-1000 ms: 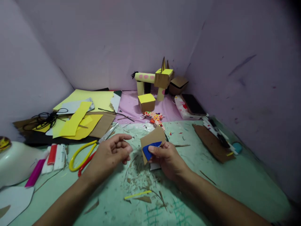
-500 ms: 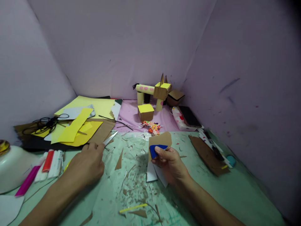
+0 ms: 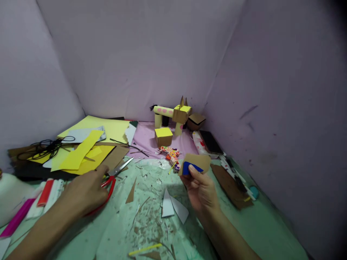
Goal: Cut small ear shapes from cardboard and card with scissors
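Near the left side of the mat, my left hand is curled over the handles of a pair of scissors. Their red grips partly show beside and under it, and the metal blades point away to the right; the fingertips are hidden. My right hand pinches a small blue piece against a brown cardboard piece, held above the mat with the thumb on the blue one. Two white cut pieces lie just left of that hand.
Behind stand a spotted yellow paper animal and a yellow-topped box. Coloured sheets are piled back left, with glue tubes before them. A phone, pens and brown cardboard lie right. Scraps litter the mat.
My right hand has lifted the blue piece and cardboard, uncovering the white pieces. My left hand has shifted left, so the red scissor handles now show. The whole view has tilted slightly.
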A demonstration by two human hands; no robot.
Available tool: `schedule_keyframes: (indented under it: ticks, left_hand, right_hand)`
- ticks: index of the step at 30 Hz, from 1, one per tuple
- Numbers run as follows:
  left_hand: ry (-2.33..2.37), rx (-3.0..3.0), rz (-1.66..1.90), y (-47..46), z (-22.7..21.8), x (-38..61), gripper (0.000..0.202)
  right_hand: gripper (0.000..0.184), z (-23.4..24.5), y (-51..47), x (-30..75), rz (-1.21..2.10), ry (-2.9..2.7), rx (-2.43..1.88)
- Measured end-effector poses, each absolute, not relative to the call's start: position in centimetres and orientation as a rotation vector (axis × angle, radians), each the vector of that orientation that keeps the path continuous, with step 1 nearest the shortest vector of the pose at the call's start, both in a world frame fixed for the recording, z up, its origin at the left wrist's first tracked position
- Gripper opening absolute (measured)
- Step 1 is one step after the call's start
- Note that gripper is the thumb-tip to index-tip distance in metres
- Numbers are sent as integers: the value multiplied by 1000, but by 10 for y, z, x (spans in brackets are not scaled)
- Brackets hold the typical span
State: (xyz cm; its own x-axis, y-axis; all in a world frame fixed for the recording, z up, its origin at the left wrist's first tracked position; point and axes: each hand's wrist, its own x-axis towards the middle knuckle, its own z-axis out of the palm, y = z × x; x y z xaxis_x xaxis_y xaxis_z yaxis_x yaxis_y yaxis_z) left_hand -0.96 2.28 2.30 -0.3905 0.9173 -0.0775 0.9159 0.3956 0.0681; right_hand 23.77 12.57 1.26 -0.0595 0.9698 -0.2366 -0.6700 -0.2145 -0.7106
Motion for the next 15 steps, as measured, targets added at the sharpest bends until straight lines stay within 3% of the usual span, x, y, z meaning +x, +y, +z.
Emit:
schedule_keyframes:
  ticks: [4, 8, 15]
  left_hand:
    - [2611, 1448, 628, 25, 47, 9, 39]
    - [2363, 1504, 1236, 28, 51, 58, 22]
    - [1792, 1771, 1121, 43, -4, 128, 49]
  right_hand:
    - [30, 21, 129, 241, 1530, -481, -744]
    - [28, 33, 136, 239, 1504, -458, -691]
    - [16, 43, 143, 241, 1388, -426, -525]
